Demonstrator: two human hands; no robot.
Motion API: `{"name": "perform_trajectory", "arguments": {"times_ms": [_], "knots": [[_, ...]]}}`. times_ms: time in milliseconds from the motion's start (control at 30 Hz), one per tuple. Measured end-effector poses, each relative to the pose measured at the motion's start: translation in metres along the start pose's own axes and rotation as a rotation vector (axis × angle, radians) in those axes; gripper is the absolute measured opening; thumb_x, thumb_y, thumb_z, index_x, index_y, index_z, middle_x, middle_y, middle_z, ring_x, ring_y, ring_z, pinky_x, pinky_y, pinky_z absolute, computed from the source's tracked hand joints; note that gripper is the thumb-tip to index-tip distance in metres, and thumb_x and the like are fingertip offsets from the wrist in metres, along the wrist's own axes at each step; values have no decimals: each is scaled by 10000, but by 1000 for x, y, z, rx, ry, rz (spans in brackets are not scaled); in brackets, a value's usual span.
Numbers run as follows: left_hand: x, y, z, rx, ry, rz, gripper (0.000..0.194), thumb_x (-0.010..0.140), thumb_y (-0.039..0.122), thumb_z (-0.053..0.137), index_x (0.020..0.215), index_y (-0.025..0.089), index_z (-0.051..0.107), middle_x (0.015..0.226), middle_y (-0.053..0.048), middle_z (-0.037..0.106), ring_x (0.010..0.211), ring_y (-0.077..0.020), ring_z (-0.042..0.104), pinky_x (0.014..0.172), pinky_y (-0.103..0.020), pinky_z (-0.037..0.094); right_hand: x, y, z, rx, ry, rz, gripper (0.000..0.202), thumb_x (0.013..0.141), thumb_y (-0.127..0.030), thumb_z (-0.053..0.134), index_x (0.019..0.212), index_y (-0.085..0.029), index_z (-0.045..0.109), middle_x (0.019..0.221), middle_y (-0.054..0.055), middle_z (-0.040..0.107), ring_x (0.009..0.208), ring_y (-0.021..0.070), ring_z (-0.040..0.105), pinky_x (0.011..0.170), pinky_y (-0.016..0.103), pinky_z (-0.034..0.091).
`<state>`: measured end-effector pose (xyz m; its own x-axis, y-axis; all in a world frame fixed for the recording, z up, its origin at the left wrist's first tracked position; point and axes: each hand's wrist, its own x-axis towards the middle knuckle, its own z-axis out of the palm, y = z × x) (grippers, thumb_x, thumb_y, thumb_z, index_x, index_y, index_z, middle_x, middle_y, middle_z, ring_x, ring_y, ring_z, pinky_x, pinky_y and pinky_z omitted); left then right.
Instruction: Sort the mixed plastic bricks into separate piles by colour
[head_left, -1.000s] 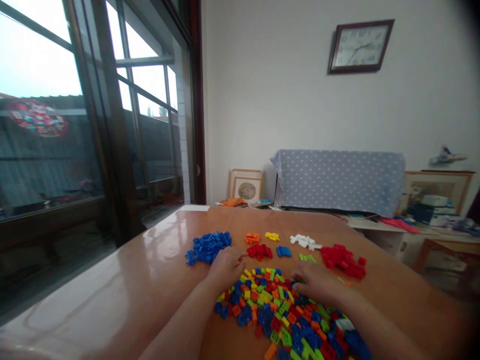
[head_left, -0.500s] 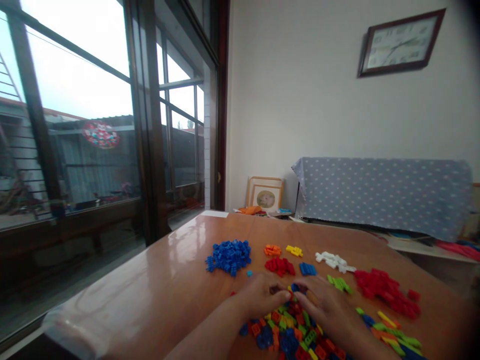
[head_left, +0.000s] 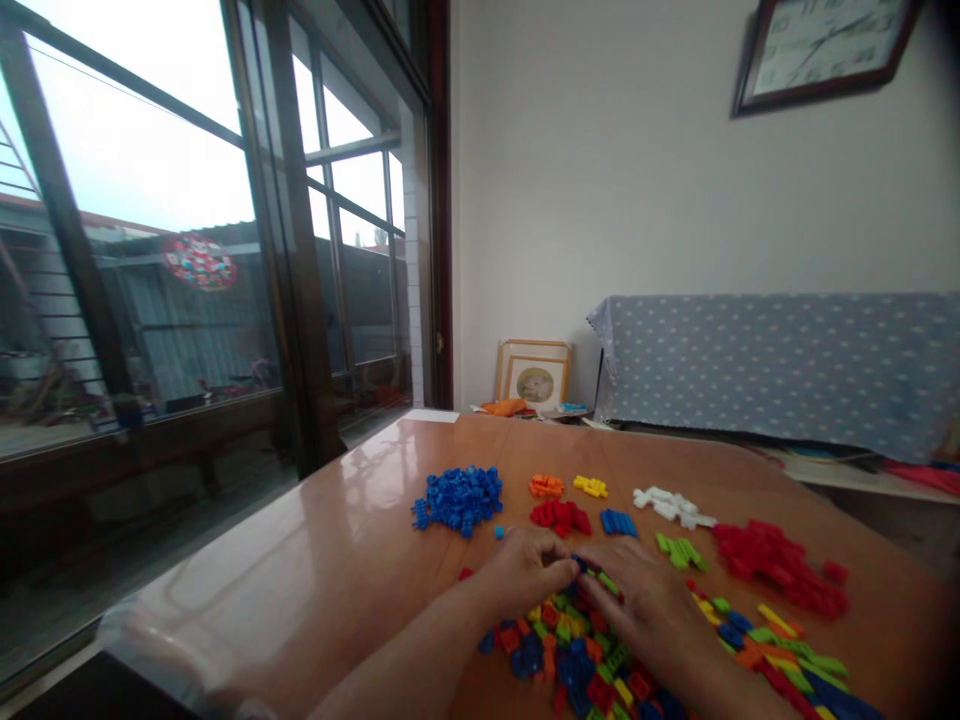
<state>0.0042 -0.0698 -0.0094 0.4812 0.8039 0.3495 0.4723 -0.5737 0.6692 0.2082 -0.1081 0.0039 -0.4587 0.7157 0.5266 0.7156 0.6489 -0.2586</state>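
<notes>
Over a mixed pile of toy building bricks (head_left: 592,650), my left hand (head_left: 525,572) and my right hand (head_left: 641,595) meet at their fingertips. Between them is a small dark blue building brick (head_left: 580,564), mostly covered by the fingers. The left thumb and forefinger pinch it from the left. My right fingers close on it from the other side, with the right thumb lower down. Green pieces show just under the right hand. The pile holds red, orange, yellow, green and blue bricks.
Bricks sorted by colour lie beyond the hands: a blue heap (head_left: 461,500), orange (head_left: 545,486), yellow (head_left: 591,487), red (head_left: 560,517), blue (head_left: 618,522), white (head_left: 673,506) and green (head_left: 680,551) groups. At right are a large red heap (head_left: 780,568) and mixed long pieces (head_left: 780,650).
The view has tilted down slightly, so the clock sits higher. My hands remain together at the pile, with the fingertips drawn closer around the blue brick.
</notes>
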Motion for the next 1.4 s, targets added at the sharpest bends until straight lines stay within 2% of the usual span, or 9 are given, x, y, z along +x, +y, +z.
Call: {"name": "perform_trajectory", "arguments": {"times_ms": [133, 300, 433, 567, 833, 1000, 1100, 1233, 1400], "knots": [[2, -7, -20, 226, 164, -75, 302, 906, 397, 516, 783, 199, 708, 753, -8, 687, 740, -140, 603, 665, -237, 377, -3, 6, -5, -4, 68, 44, 310, 934, -394, 494, 1175, -268, 642, 1124, 78, 697, 1046, 257, 620, 893, 406, 499], [-3, -32, -70, 507, 383, -409, 317, 909, 426, 492, 791, 229, 710, 792, -13, 707, 788, -170, 621, 681, -262, 364, -11, 34, -17, -21, 143, 173, 328, 924, -450, 469, 1108, -273, 676, 1095, 76, 712, 1030, 271, 638, 901, 422, 497], [-9, -52, -90, 648, 426, -597, 318, 897, 457, 491, 806, 267, 730, 833, -10, 729, 843, -212, 642, 753, -314, 392, -16, 56, -23, -17, 182, 284, 357, 905, -493, 465, 1077, -275, 689, 1101, 65, 716, 1072, 281, 621, 914, 411, 486], [-11, -60, -89, 691, 419, -633, 348, 890, 475, 485, 784, 268, 744, 825, -36, 737, 881, -254, 645, 823, -379, 401, -19, 66, -25, 1, 170, 342, 367, 904, -507, 454, 1068, -275, 687, 1104, 51, 717, 1074, 271, 619, 905, 391, 479], [-11, -67, -85, 716, 431, -655, 250, 868, 433, 528, 907, 302, 738, 914, -37, 747, 944, -284, 640, 870, -437, 408, -19, 81, -25, 29, 179, 386, 378, 885, -502, 458, 1043, -260, 702, 1071, 51, 728, 1018, 268, 641, 859, 371, 483], [-9, -66, -79, 761, 404, -533, 265, 890, 429, 495, 994, 329, 718, 1013, -27, 731, 1018, -286, 609, 886, -433, 400, -20, 81, -29, 4, 188, 429, 365, 898, -470, 439, 1051, -251, 688, 1070, 52, 722, 1018, 254, 635, 867, 353, 471], [-7, -66, -76, 779, 370, -512, 275, 887, 450, 493, 976, 339, 728, 1039, -32, 724, 1055, -292, 583, 897, -425, 384, -21, 81, -31, -16, 187, 436, 352, 906, -427, 426, 1048, -240, 688, 1092, 55, 714, 1030, 238, 628, 869, 334, 465], [-6, -66, -75, 814, 369, -501, 309, 901, 457, 449, 955, 335, 728, 1012, -32, 720, 1011, -296, 583, 866, -432, 378, -22, 86, -30, -59, 114, 422, 345, 900, -371, 430, 1037, -214, 705, 1077, 70, 714, 1018, 230, 625, 881, 329, 458], [-3, -57, -67, 781, 363, -377, 311, 916, 449, 440, 998, 327, 714, 1023, -36, 705, 992, -269, 580, 865, -395, 377, -24, 88, -20, -99, -43, 395, 366, 912, -370, 431, 1090, -204, 704, 1075, 87, 707, 1020, 236, 617, 897, 351, 451]]}}
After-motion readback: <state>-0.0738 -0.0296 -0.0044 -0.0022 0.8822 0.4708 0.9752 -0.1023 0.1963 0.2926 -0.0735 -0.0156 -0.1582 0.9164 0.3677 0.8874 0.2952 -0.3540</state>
